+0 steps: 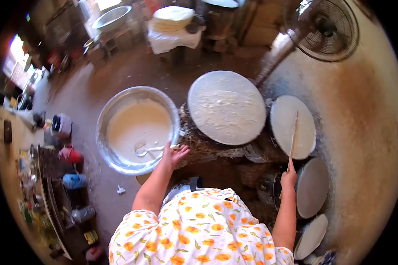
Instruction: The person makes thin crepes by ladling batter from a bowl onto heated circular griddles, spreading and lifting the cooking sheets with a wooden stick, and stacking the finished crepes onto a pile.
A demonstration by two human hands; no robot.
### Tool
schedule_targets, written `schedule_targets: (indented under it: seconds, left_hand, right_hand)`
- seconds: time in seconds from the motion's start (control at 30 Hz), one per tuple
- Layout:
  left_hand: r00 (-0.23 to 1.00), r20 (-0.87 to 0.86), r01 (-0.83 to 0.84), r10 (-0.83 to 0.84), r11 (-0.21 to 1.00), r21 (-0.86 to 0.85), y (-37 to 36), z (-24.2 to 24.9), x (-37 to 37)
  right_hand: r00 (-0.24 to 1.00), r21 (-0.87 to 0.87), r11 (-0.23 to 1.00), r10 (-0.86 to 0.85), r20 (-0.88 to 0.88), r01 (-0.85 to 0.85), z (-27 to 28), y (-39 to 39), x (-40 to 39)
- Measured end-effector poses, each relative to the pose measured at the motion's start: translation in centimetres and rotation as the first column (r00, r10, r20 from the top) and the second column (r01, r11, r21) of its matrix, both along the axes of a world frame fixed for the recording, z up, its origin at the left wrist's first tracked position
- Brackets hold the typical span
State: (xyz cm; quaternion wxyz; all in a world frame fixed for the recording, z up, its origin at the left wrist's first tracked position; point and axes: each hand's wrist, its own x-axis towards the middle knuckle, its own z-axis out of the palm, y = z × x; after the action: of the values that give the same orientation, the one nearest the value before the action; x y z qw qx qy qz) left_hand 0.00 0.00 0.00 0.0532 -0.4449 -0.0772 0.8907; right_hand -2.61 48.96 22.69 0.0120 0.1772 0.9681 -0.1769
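Observation:
My left hand (pixel 176 154) is palm up with its fingers apart, right at the handle of a ladle (pixel 154 149). The ladle's bowl rests in pale batter (pixel 139 123) inside a large metal basin (pixel 102 132). Closed round a long thin wooden stick (pixel 294 137) is my right hand (pixel 288 177). The stick's upper part lies over a round plate covered in pale batter (pixel 281 119). Between the basin and that plate, a larger round surface (pixel 227 107) bears a white, uneven layer.
More round plates (pixel 312 187) (pixel 311 237) stand at the lower right. A fan (pixel 326 27) is at the upper right. At the back, a stack of pale round sheets (pixel 174 15) sits on white cloth beside another basin (pixel 112 18). Buckets (pixel 70 154) and shelves line the left.

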Motion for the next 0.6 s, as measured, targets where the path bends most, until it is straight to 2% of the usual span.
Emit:
schedule_targets:
  seconds: [0.03,0.07,0.1,0.17,0.2,0.23,0.27,0.3,0.37,0.43,0.5,0.53,0.57,0.6]
  left_hand:
    - [1.0,0.009,-0.007,0.006,1.0,0.021,2.1,0.4,-0.1]
    - [0.999,0.0,-0.053,0.053,0.989,-0.136,4.2,1.0,0.4]
    - [0.995,-0.026,-0.1,0.097,0.962,-0.256,-9.4,1.5,-1.3]
    - [0.897,0.137,-0.401,0.42,0.904,-0.149,-8.4,-1.6,-0.2]
    - [0.924,0.072,-0.355,0.376,0.911,-0.207,-8.9,-1.7,1.4]
    - [0.804,0.235,-0.478,0.546,0.829,-0.292,-11.4,-1.9,2.4]
    - [0.878,0.115,-0.398,0.464,0.843,-0.361,-13.1,-4.0,5.0]
    - [0.852,0.053,-0.514,0.521,0.851,-0.102,-14.5,-5.1,7.3]
    - [0.963,-0.114,-0.267,0.244,0.921,-0.286,-15.3,-5.9,11.1]
    - [0.994,0.058,-0.085,0.09,0.993,-0.087,-14.7,-1.6,13.5]
    - [0.977,0.189,0.071,-0.097,0.987,0.141,-14.5,3.1,13.9]
    - [0.965,0.231,0.065,-0.121,0.969,0.237,-15.3,4.3,12.6]
    - [0.962,0.234,0.085,-0.141,0.969,0.234,-16.6,2.8,11.6]
    - [0.979,0.171,0.095,-0.109,0.991,0.09,-18.4,-0.2,10.3]
  right_hand:
    - [0.998,-0.052,0.998,0.04,-0.053,-0.043,0.7,1.2,0.6]
    - [0.991,-0.034,0.994,0.105,-0.084,-0.108,1.3,2.8,1.3]
    - [0.984,-0.154,0.976,0.137,-0.115,-0.154,-4.2,-7.7,-0.3]
    - [0.942,-0.171,0.947,0.224,-0.251,-0.271,-2.3,-6.7,1.3]
    - [0.939,-0.152,0.946,0.246,-0.241,-0.287,-1.7,-6.4,2.0]
    - [0.948,-0.187,0.949,0.203,-0.245,-0.252,-2.3,-7.6,2.4]
    - [0.955,-0.207,0.955,0.159,-0.251,-0.213,-2.4,-8.1,2.5]
    - [0.954,-0.205,0.955,0.163,-0.251,-0.217,-2.1,-8.4,2.6]
    - [0.971,-0.232,0.964,0.077,-0.225,-0.131,-1.8,-9.5,3.3]
    - [0.971,-0.231,0.965,0.067,-0.23,-0.121,-1.5,-10.3,4.3]
    - [0.967,-0.205,0.968,0.095,-0.238,-0.146,-1.3,-10.9,4.7]
    - [0.969,-0.207,0.97,0.077,-0.236,-0.127,-1.1,-11.4,4.8]
    - [0.967,-0.202,0.97,0.085,-0.24,-0.135,-0.8,-11.9,5.0]
    - [0.965,-0.196,0.97,0.09,-0.247,-0.141,-0.6,-12.6,5.1]
